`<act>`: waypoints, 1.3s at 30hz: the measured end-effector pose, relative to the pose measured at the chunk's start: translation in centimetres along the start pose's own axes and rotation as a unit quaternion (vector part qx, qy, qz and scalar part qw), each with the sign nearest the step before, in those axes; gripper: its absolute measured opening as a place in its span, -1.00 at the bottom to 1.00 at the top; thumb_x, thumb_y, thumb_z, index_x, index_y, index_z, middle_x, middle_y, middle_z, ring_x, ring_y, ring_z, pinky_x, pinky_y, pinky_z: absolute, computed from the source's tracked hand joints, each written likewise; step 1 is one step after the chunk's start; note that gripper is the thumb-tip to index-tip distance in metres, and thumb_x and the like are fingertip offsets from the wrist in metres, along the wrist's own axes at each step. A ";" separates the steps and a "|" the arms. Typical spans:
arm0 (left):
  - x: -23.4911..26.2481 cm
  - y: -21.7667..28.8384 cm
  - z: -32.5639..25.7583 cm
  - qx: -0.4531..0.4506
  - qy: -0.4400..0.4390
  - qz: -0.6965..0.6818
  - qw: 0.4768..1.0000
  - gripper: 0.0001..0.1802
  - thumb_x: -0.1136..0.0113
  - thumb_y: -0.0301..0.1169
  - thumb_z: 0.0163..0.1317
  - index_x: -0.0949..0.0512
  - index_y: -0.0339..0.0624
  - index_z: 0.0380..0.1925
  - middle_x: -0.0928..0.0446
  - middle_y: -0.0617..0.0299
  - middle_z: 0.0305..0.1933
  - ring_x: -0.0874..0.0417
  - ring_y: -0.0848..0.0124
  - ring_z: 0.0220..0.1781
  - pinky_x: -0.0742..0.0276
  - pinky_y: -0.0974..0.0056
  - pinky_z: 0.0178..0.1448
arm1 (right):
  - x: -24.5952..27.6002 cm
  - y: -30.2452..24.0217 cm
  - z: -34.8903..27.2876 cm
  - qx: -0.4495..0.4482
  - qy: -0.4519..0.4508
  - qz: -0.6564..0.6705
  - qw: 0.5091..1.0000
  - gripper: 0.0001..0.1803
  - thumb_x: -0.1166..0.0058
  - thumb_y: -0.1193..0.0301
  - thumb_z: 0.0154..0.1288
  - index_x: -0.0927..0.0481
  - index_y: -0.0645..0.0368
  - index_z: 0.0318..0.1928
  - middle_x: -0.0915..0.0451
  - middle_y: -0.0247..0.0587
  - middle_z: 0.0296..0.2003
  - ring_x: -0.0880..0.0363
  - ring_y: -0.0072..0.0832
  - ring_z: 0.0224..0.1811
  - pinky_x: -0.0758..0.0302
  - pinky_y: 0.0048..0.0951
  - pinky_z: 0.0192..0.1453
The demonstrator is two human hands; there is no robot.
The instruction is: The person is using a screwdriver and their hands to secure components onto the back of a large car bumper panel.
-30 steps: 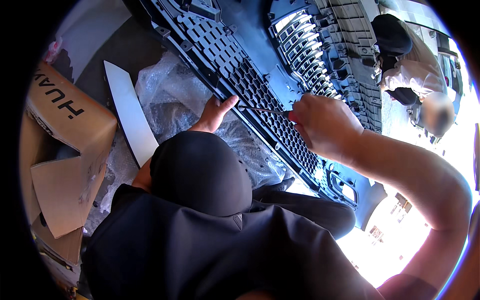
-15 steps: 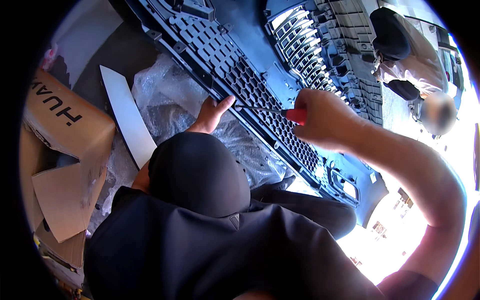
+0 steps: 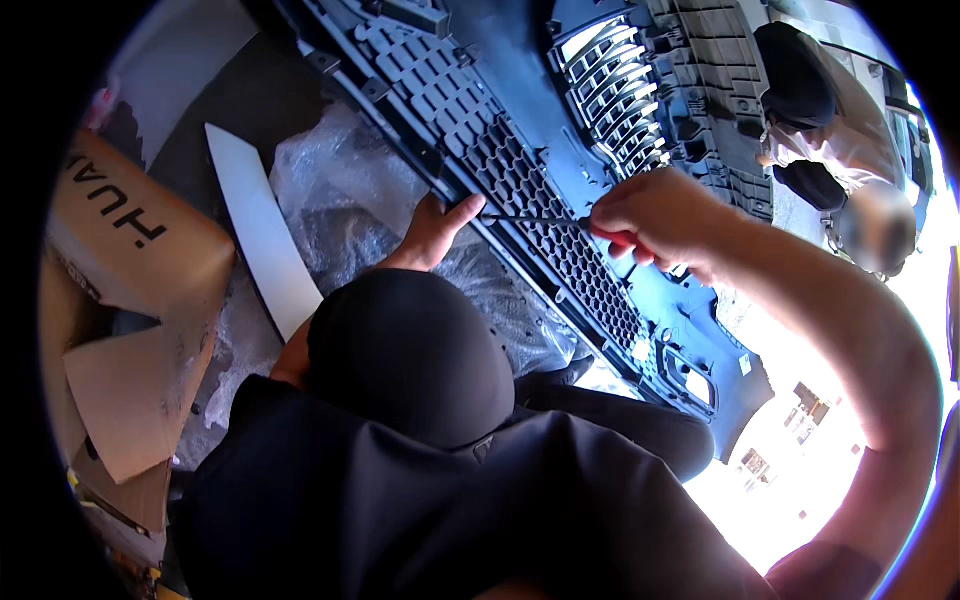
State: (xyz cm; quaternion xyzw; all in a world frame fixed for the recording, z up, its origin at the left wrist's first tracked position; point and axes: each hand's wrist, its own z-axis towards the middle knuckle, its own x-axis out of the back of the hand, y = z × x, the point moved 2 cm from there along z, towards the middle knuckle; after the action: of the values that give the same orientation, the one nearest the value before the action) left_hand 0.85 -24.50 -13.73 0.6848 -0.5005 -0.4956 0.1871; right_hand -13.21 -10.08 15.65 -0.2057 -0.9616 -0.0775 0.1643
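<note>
A large dark car bumper (image 3: 505, 60) with a honeycomb grille (image 3: 510, 170) runs diagonally in front of me. My left hand (image 3: 436, 232) grips its near edge, thumb on top; the other fingers are mostly hidden. In my right hand (image 3: 655, 222) is a screwdriver (image 3: 535, 219) with a red handle and a thin dark shaft. The shaft lies level across the grille, and its tip is at the bumper's edge beside my left thumb. My right fingers wrap around the handle and cover most of it.
Clear plastic wrap (image 3: 340, 170) lies beneath the bumper's near side. A white curved panel (image 3: 262, 220) and an open cardboard box (image 3: 150, 260) are at the left. Chrome-coloured slats (image 3: 615, 90) fill an opening in the bumper. Another person (image 3: 850, 120) crouches at the far right.
My right hand has turned on the screwdriver handle, hiding more of the red and showing its curled fingers. My left hand keeps its hold on the edge. The whole view has shifted slightly.
</note>
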 end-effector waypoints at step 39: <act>-0.5 0.4 0.4 -0.009 0.015 0.003 1.000 -0.19 -0.37 0.06 0.35 -0.39 -0.33 0.34 -0.54 0.07 0.25 -0.52 0.29 0.31 -0.38 0.13 0.48 | -0.2 -1.5 -0.6 0.094 0.046 -0.222 0.969 -0.64 -0.29 0.22 0.35 -0.70 0.36 -0.28 -0.70 -0.08 -0.40 -0.73 -0.30 -0.39 -0.67 -0.31 -0.29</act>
State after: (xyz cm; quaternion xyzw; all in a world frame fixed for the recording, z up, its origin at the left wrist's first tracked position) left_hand 0.31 -24.12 -13.32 0.6888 -0.4948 -0.4897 0.2022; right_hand -13.50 -11.61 16.07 0.0328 -0.9777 -0.0306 0.2054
